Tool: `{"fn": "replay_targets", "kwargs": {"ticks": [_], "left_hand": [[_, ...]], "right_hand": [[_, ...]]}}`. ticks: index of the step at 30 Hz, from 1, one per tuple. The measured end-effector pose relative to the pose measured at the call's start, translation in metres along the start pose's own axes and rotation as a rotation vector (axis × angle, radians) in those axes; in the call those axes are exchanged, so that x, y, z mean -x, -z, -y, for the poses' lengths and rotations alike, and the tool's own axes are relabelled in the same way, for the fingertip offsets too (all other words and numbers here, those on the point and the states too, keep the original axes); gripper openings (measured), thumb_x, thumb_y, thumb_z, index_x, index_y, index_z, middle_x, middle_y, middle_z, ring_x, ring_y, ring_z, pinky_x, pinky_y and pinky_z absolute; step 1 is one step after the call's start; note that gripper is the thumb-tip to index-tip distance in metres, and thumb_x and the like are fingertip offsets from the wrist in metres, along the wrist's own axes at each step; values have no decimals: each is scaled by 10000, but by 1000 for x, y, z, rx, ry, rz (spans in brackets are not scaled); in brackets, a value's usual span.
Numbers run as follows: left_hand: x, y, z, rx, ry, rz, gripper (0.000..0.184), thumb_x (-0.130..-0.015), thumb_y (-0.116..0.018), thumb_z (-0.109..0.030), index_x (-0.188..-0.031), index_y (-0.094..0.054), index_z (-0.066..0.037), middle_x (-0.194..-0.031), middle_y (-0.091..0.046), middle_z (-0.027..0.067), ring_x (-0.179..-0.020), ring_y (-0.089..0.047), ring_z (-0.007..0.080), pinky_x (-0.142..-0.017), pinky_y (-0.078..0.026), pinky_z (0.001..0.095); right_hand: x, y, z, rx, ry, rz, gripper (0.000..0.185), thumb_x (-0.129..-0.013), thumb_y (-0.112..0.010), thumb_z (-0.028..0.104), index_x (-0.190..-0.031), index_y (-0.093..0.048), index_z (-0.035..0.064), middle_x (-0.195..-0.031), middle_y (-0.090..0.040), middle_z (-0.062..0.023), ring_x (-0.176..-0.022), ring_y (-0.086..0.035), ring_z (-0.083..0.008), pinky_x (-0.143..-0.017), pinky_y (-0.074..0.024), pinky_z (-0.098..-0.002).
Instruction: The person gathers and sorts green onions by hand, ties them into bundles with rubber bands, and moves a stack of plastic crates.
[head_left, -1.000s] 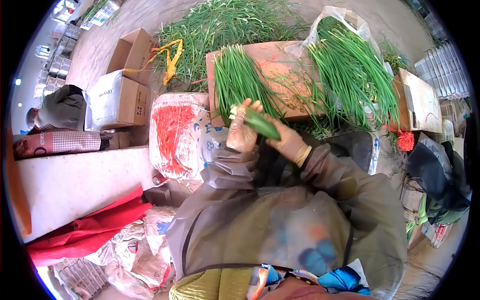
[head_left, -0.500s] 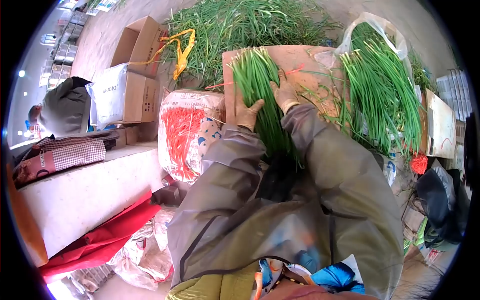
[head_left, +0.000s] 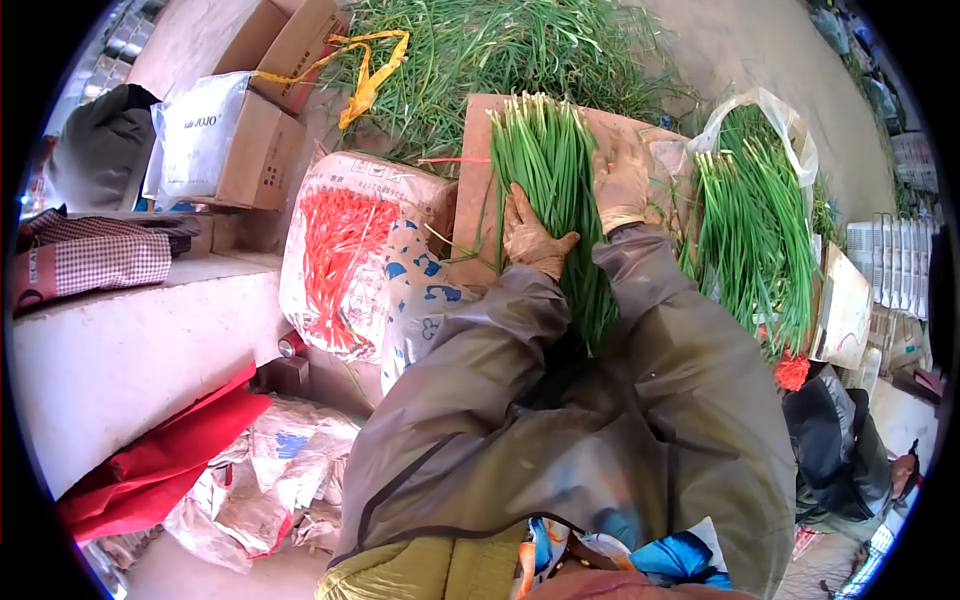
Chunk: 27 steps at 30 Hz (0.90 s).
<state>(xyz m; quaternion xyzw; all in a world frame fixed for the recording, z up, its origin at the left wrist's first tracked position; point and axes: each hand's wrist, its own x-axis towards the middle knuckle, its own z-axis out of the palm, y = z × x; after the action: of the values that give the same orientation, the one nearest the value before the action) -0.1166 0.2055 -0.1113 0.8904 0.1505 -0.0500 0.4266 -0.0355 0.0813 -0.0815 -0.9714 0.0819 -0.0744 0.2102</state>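
Note:
A bundle of long green stalks [head_left: 550,165], pale ends at the top, lies on a brown board [head_left: 476,200]. On the bundle's left side rests my left hand [head_left: 537,238], its fingers spread over the stalks. Just right of the bundle, my right hand [head_left: 621,182] is open with fingers apart, near or touching its edge. Both hands wear thin, stained gloves. Another heap of green stalks [head_left: 755,230] lies to the right in a clear plastic bag [head_left: 797,118].
Red ties [head_left: 345,255] lie on a white sack [head_left: 300,300] at the left. Beyond the board are loose green stalks [head_left: 480,60]. Cardboard boxes [head_left: 258,150], a white ledge [head_left: 140,340] and a red cloth [head_left: 170,465] stand or lie left. A person in dark clothing [head_left: 100,145] is far left.
The small green bunch held a second ago is no longer seen in my hands. Both hands went down to the bundle on the board; since then the view has shifted and my right hand has opened out.

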Motion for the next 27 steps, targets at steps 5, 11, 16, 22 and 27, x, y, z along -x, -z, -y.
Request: {"fn": "replay_targets", "kwargs": {"ticks": [5, 11, 16, 22, 27], "left_hand": [[-2, -10, 10, 20, -110, -76, 1252, -468, -833, -300, -1411, -33, -103, -1374, -285, 212, -1287, -260, 315, -1024, -266, 381], [-1, 0, 8, -10, -61, 19, 1220, -533, -812, -330, -1411, 0, -93, -1394, -246, 202, -1281, -268, 320, -1015, -272, 394], [-2, -9, 15, -66, -138, -9, 1144, -620, -765, -348, -1411, 20, -88, -1394, -240, 221, -1281, -264, 339, -1012, -272, 387], [-4, -5, 14, -97, -98, 63, 1143, -641, -750, -371, -1408, 49, -90, -1406, -207, 236, -1287, -248, 357, -1016, -277, 382], [-13, -7, 30, 134, -69, 63, 1199, -567, -816, -240, -1410, 25, -99, -1392, -241, 220, -1250, -297, 366, -1001, -305, 382]], "right_hand": [[-24, -2, 68, -25, 98, 185, 312, -784, -606, 332, -1002, -621, 109, -935, -633, -139, -863, -598, -296, -785, -452, -376], [-99, 3, 61, -173, -86, 887, 353, -718, -700, 327, -909, -614, 42, -692, -572, -50, -602, -520, -146, -523, -433, -329], [-125, 35, 63, -900, -177, 1092, 159, -725, -595, 201, -613, -537, 106, -558, -536, -29, -450, -478, -102, -402, -361, -237], [-183, 107, 54, -1563, 75, 528, 197, -858, -541, 249, -854, -599, 61, -799, -627, -49, -728, -603, -150, -663, -513, -270], [-128, 30, -89, 296, 294, 372, 186, -793, -506, 158, -911, -610, 58, -872, -635, -73, -775, -618, -194, -688, -516, -316]]}}
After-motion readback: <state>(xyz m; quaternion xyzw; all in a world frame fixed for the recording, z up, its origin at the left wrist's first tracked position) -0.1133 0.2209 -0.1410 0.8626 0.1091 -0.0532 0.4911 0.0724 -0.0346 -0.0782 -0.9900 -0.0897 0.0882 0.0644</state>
